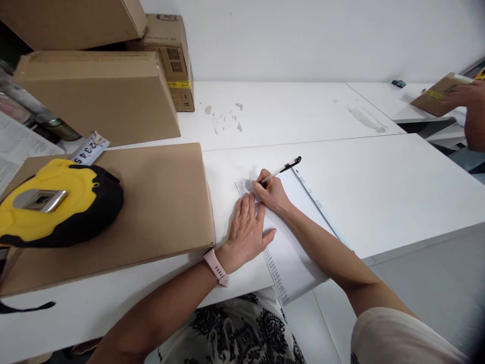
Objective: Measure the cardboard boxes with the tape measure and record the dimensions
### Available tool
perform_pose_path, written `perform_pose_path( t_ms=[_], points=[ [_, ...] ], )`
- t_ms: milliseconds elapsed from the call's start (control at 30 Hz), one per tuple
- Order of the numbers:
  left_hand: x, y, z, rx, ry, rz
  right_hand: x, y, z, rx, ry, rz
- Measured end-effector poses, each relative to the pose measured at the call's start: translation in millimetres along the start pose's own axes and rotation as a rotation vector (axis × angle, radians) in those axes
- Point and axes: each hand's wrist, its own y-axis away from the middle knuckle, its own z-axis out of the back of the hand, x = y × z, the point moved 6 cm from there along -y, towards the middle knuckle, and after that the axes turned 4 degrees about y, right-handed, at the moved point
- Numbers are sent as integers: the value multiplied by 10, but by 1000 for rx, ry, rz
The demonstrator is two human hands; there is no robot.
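A pen (279,170) with a clear barrel and black clip is gripped in my right hand (270,192), its tip end down at the paper and hidden by my fingers. Under both hands lies a white sheet of paper (299,268) with rows of small writing along its left side. My left hand (248,230), with a pink watch band at the wrist, rests flat on the sheet's left edge, fingers stretched out. To its left is a cardboard box (162,197) with a large yellow and black tape measure (56,202) on top.
More cardboard boxes (98,96) are stacked at the back left against the wall. A ruler-like strip (318,202) runs along the paper's right edge. At the far right, another person's hand (464,96) holds a small carton (435,96). The table's front edge is close to my body.
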Motion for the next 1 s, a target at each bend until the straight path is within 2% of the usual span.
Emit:
perform_pose_path(
  t_ms=[567,1000],
  points=[
    [0,-2,1,-10,-25,-6,-3,1,7,-13,3,1],
    [3,3,6,-9,33,5,-13,-8,13,-12,-23,-1]
  ],
)
